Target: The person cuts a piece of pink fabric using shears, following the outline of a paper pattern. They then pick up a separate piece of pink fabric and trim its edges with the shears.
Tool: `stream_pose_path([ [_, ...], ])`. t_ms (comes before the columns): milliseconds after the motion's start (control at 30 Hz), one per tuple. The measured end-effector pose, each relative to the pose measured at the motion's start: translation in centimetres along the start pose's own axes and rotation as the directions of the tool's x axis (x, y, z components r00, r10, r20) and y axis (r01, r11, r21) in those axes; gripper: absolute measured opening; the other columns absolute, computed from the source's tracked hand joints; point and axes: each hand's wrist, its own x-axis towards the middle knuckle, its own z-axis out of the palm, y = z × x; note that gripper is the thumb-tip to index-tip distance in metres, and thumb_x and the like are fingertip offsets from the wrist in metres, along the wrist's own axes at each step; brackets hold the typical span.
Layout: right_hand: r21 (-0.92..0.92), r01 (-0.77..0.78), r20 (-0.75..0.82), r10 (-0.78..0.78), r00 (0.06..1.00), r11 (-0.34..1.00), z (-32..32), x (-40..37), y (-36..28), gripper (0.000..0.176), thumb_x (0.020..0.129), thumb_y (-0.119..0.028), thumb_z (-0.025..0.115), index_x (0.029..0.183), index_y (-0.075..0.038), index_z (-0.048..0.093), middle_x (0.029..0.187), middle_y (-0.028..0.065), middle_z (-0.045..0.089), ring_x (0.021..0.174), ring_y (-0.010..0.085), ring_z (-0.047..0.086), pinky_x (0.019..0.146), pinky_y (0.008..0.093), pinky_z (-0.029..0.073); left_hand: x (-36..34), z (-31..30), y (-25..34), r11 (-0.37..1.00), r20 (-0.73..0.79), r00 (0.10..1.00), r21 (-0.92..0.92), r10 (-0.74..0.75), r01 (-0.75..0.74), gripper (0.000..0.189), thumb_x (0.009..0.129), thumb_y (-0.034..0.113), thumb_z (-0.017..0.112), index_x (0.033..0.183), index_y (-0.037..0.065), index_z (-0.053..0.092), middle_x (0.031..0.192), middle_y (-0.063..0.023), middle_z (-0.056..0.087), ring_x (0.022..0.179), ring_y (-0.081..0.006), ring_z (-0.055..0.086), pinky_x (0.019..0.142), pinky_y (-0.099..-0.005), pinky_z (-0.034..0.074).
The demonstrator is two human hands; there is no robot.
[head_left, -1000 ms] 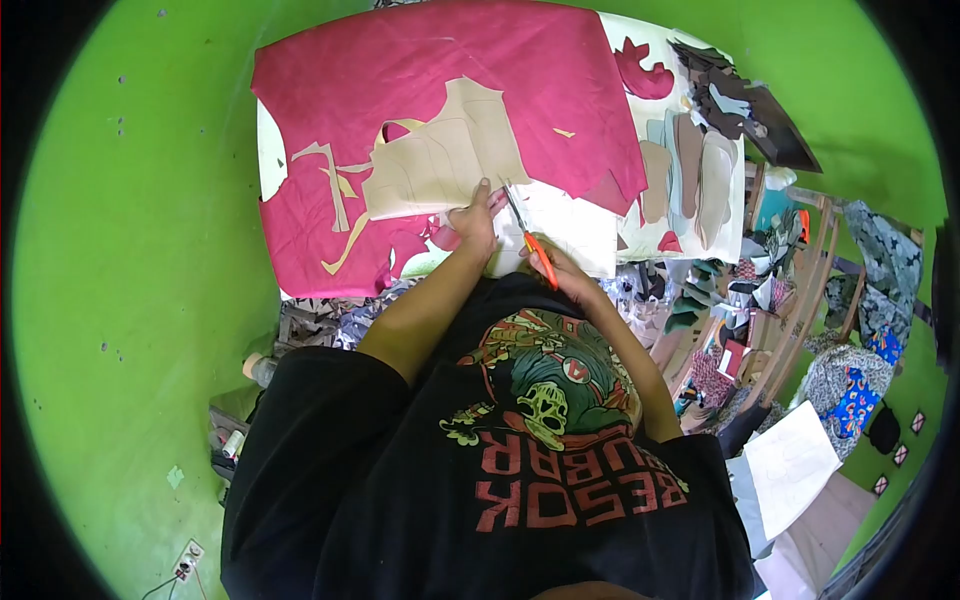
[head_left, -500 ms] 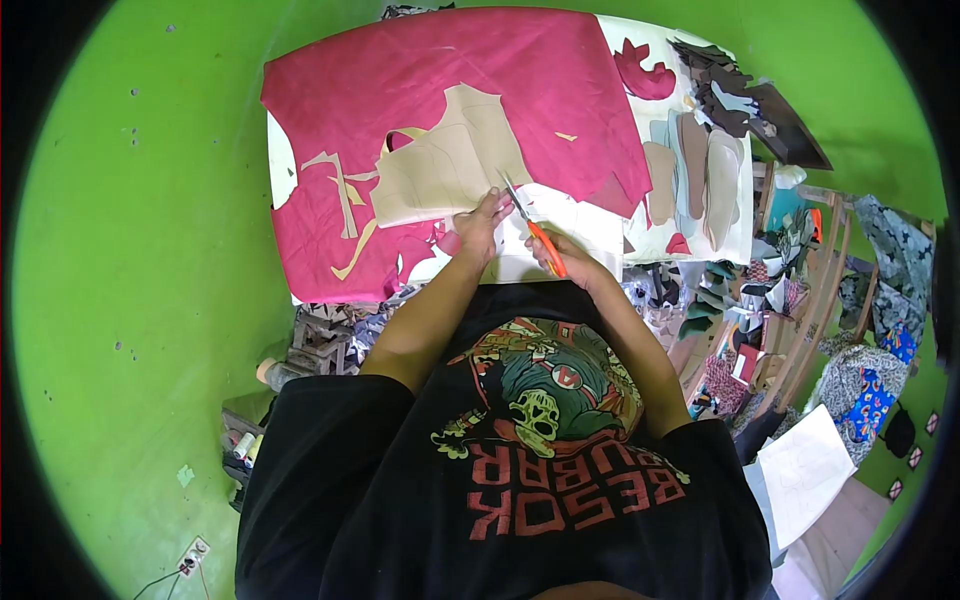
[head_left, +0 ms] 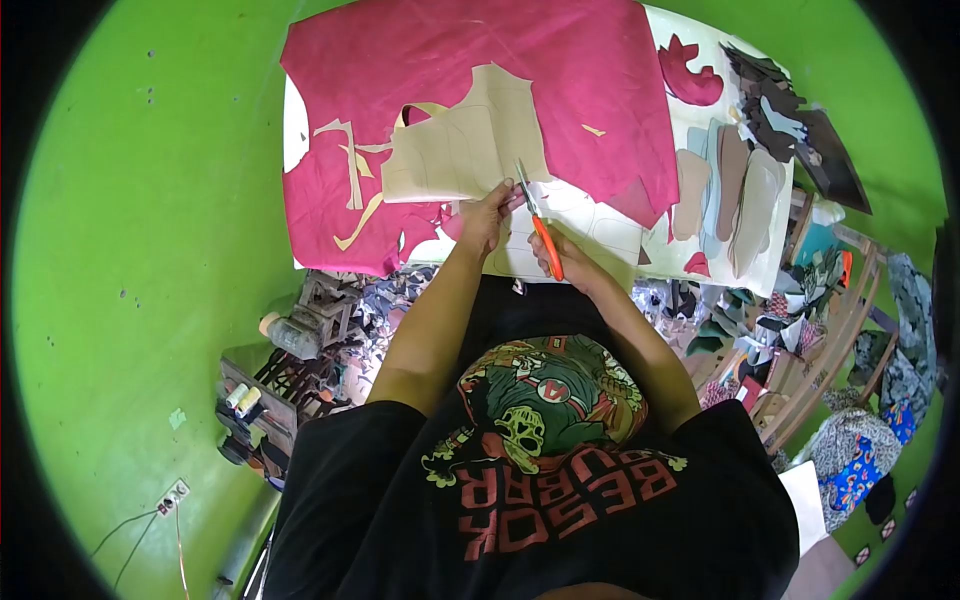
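Observation:
My right hand (head_left: 563,258) is closed around the orange handles of a pair of scissors (head_left: 543,236). The blades point away from me, and their tips lie at the lower right edge of a tan sheet (head_left: 455,145) with drawn outlines. Close beside the blades, my left hand (head_left: 487,216) pinches the near edge of that sheet between thumb and fingers. Under the tan sheet spreads a large red sheet of material (head_left: 600,90). A pale sheet with drawn curves (head_left: 590,225) lies on the table below the scissors.
Narrow tan offcuts (head_left: 357,225) lie on the red material at the left. Sole-shaped pieces (head_left: 730,180) and dark scraps (head_left: 765,90) rest on the white table's right side. Scraps are heaped below the table. A plastic bottle (head_left: 290,335) is at lower left, a wooden rack (head_left: 830,340) at right.
The head view has shifted, so the table sits higher and further right in the picture. Both hands keep their holds on the tan sheet and scissors, with the blades still at the sheet's edge.

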Motion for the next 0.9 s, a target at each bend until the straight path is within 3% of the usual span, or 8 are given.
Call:
stream_pose_path([
  [300,0.004,0.002,0.056,-0.002,0.998,1.000,-0.7,0.9,-0.7,0.052,0.099,-0.061,0.057,0.113,-0.012,0.050,0.078,-0.0042,0.043,0.064,0.0080,0.045,0.058,0.0247,0.039,-1.2,1.1,1.2,0.994,-0.022,0.994,-0.003,0.110,-0.110,0.036,0.094,0.009,0.072,0.121,-0.010,0.055,0.112,-0.0173,0.064,0.103,-0.0271,0.068,0.098,-0.0401,0.059],
  [367,-0.014,0.013,0.090,-0.012,0.996,1.000,-1.2,1.1,-0.7,0.053,0.098,-0.061,0.057,0.116,-0.012,0.050,0.078,-0.0045,0.042,0.064,0.0078,0.044,0.058,0.0247,0.038,0.0,-0.4,0.2,0.996,0.032,0.997,-0.045,-0.070,0.071,0.035,0.094,0.007,0.073,0.119,-0.010,0.056,0.113,-0.0180,0.064,0.098,-0.0274,0.069,0.095,-0.0391,0.061],
  [400,-0.021,0.018,0.129,-0.015,0.992,1.000,-1.3,1.0,-0.8,0.056,0.098,-0.062,0.058,0.119,-0.011,0.050,0.078,-0.0048,0.041,0.064,0.0075,0.042,0.058,0.0247,0.038,0.0,-0.3,-0.2,0.996,0.031,0.997,-0.057,-0.070,0.072,0.035,0.094,0.007,0.073,0.119,-0.010,0.056,0.113,-0.0180,0.064,0.098,-0.0274,0.069,0.095,-0.0391,0.061],
  [567,-0.122,-0.066,0.118,0.081,0.990,0.990,-2.2,1.2,-1.7,0.064,0.095,-0.065,0.061,0.124,-0.010,0.047,0.078,-0.0063,0.039,0.065,0.0069,0.039,0.057,0.0245,0.036,-0.4,-0.1,-0.1,0.996,0.027,0.996,0.001,0.084,-0.084,0.042,0.092,0.017,0.077,0.119,-0.009,0.059,0.115,-0.0177,0.065,0.105,-0.0258,0.068,0.101,-0.0385,0.058],
  [633,-0.178,-0.165,0.052,0.176,0.983,0.970,-1.8,0.5,-3.4,0.066,0.092,-0.066,0.065,0.124,-0.011,0.047,0.076,-0.0065,0.038,0.064,0.0066,0.039,0.057,0.0243,0.036,0.6,-0.8,-0.8,0.999,0.054,0.998,-0.015,0.034,-0.033,0.043,0.091,0.017,0.078,0.120,-0.009,0.058,0.113,-0.0173,0.066,0.104,-0.0263,0.068,0.100,-0.0390,0.058],
  [700,-0.188,-0.178,0.040,0.189,0.981,0.966,-1.9,0.8,-4.1,0.065,0.090,-0.066,0.067,0.119,-0.010,0.049,0.073,-0.0066,0.039,0.061,0.0067,0.040,0.055,0.0252,0.037,1.2,-1.3,-1.2,0.999,0.079,0.997,-0.032,-0.010,0.013,0.044,0.091,0.016,0.078,0.121,-0.010,0.058,0.112,-0.0170,0.067,0.103,-0.0267,0.069,0.098,-0.0395,0.059],
  [767,-0.208,-0.238,0.078,0.259,0.963,0.949,-2.4,1.3,-4.2,0.046,0.098,-0.058,0.060,0.105,-0.014,0.049,0.075,-0.0034,0.046,0.062,0.0092,0.048,0.056,0.0253,0.040,1.3,-1.3,-1.3,0.998,0.078,0.997,-0.058,-0.019,0.024,0.042,0.091,0.011,0.077,0.122,-0.010,0.057,0.111,-0.0167,0.069,0.100,-0.0271,0.070,0.094,-0.0385,0.061],
  [900,-0.132,-0.299,0.046,0.307,0.950,0.945,-2.0,1.4,-6.2,0.057,0.096,-0.070,0.053,0.092,-0.014,0.047,0.076,-0.0014,0.047,0.062,0.0100,0.050,0.056,0.0265,0.041,-1.3,0.5,1.0,1.000,0.053,0.999,-0.029,0.009,-0.007,0.044,0.091,0.012,0.077,0.123,-0.010,0.057,0.113,-0.0166,0.068,0.102,-0.0273,0.070,0.095,-0.0389,0.061],
])
